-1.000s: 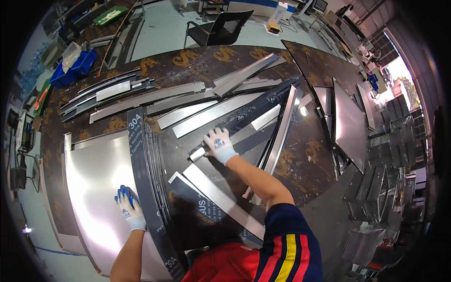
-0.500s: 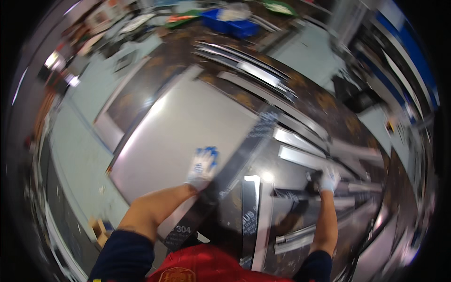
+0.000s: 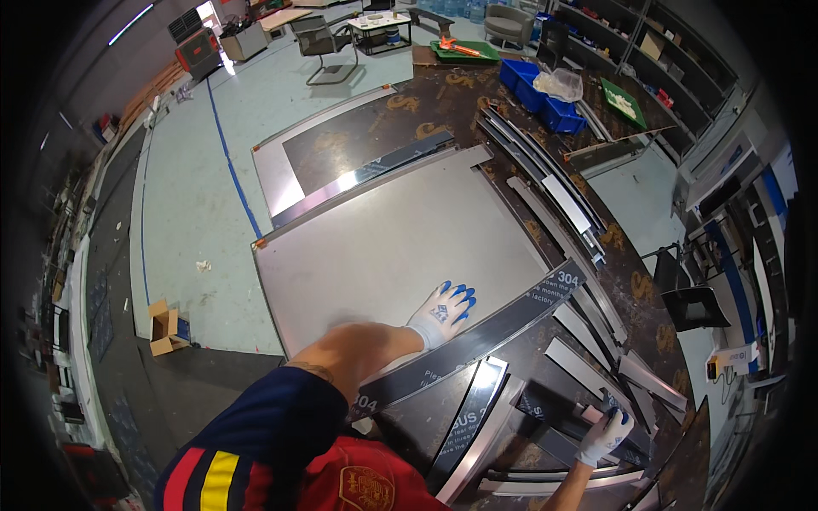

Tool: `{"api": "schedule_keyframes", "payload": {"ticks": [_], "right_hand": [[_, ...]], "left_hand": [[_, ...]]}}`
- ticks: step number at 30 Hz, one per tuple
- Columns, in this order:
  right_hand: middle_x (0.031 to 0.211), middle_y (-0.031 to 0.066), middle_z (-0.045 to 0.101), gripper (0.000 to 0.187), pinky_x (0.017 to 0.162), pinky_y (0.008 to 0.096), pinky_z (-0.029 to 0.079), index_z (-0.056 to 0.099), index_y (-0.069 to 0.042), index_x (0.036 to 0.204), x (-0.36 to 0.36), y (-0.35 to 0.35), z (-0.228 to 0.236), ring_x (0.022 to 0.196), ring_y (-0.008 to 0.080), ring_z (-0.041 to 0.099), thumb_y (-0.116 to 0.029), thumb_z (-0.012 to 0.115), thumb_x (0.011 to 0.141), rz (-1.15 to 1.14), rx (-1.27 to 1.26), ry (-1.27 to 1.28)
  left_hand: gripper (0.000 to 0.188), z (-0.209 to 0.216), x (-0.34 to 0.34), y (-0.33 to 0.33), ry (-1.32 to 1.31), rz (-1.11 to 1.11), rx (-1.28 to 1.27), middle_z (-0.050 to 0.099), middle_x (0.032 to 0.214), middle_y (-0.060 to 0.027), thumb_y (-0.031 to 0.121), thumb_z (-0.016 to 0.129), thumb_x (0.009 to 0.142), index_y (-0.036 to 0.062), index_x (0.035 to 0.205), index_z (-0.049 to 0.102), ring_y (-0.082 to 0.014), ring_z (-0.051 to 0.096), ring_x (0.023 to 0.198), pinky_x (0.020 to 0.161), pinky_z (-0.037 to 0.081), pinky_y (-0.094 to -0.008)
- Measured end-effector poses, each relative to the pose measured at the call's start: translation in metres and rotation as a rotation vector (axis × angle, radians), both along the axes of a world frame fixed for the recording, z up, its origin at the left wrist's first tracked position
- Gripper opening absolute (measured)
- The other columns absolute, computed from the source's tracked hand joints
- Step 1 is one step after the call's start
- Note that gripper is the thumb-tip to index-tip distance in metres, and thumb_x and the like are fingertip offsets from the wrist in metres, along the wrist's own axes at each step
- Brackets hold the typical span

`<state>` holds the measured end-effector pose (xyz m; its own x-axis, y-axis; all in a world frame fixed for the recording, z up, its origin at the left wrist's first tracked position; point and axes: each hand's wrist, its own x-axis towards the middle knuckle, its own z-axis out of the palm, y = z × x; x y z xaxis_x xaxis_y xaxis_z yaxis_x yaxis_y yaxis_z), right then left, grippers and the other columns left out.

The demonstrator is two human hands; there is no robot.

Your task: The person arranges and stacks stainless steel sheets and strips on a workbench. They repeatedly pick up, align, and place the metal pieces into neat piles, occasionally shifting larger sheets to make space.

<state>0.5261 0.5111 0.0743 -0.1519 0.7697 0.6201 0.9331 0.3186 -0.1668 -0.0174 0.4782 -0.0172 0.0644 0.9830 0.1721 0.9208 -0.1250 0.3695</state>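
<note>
**Gripped on the right, flat on the left**

We found the small pale-ended piece (image 3: 591, 415) low on the right, among the loose metal strips, its pale end jutting to the left of the right hand (image 3: 605, 436). We judged that hand's gloved fingers to be curled narrow around it — though the hand hid much of the hold, and we could not tell what kind of piece it was.

The step in hand looked to us like handling that piece amid the strips; a clean move there would have called for a firm grip and a clear path past their edges. A pale strip (image 3: 586, 368) lay near, above the fingers.

Farther left, the left hand (image 3: 443, 315) rested flat on the broad metal sheet (image 3: 383, 247), its fingers straight and a little apart, holding nothing. The dark printed strip (image 3: 486, 341) ran just beside it, along the sheet's near edge.

Beyond — past the sheet — we saw the brown patterned table (image 3: 358, 132) and blue bins (image 3: 521, 85).
</note>
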Motion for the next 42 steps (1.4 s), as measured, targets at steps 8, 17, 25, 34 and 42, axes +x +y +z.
{"api": "schedule_keyframes", "payload": {"ticks": [8,17,25,34,42], "right_hand": [[0.108,0.0182,0.068,0.054,0.081,0.0519,0.053,0.074,-0.008,0.126,-0.139,-0.096,0.099,0.095,0.0397,0.065,0.01,0.077,0.076,0.324,0.173,0.073],[0.112,0.0144,0.073,0.047,0.093,0.0545,0.053,0.073,-0.007,0.126,-0.357,-0.17,0.153,0.104,0.0405,0.067,-0.027,0.089,0.086,0.679,-0.346,0.044],[0.158,0.0258,0.057,0.106,0.123,0.0629,0.04,0.056,-0.003,0.158,-0.343,-0.162,0.15,0.145,0.0515,0.051,-0.044,0.101,0.072,0.451,-0.265,-0.098],[0.156,0.0293,0.059,0.121,0.12,0.0472,0.05,0.038,0.005,0.168,-0.418,-0.233,0.096,0.143,0.044,0.06,-0.04,0.102,0.076,0.326,-0.817,-0.046],[0.117,0.0151,0.079,0.055,0.097,0.0343,0.06,0.067,0.005,0.136,-0.604,-0.218,0.037,0.108,0.0216,0.075,-0.028,0.088,0.098,0.062,-0.988,0.971]], "left_hand": [[0.057,0.021,0.013,-0.006,-0.205,-0.023,0.038,0.056,0.164,-0.0207,0.032,0.063,0.108,0.0021,0.156,0.058,-0.0362,0.047,0.158,0.137,0.026,-0.0566],[0.078,0.001,0.172,-0.152,-0.484,-0.289,-0.544,0.056,0.158,-0.0224,0.049,0.07,0.106,-0.0036,0.16,0.049,-0.0332,0.052,0.149,0.127,0.036,-0.0482],[0.045,0.063,-0.068,-0.159,-1.782,0.295,0.063,0.074,0.133,-0.0147,0.037,0.061,0.118,0.0017,0.147,0.059,-0.0265,0.076,0.12,0.102,0.065,-0.0448],[0.044,0.142,-0.298,-0.136,-2.127,0.218,-0.16,0.075,0.129,-0.0093,0.036,0.068,0.115,0.0052,0.145,0.061,-0.0268,0.077,0.114,0.102,0.064,-0.0474],[0.053,0.08,-0.284,-0.186,-1.708,0.067,-0.528,0.068,0.151,-0.0101,0.022,0.062,0.118,0.0065,0.166,0.047,-0.0235,0.073,0.126,0.111,0.059,-0.04]]}}
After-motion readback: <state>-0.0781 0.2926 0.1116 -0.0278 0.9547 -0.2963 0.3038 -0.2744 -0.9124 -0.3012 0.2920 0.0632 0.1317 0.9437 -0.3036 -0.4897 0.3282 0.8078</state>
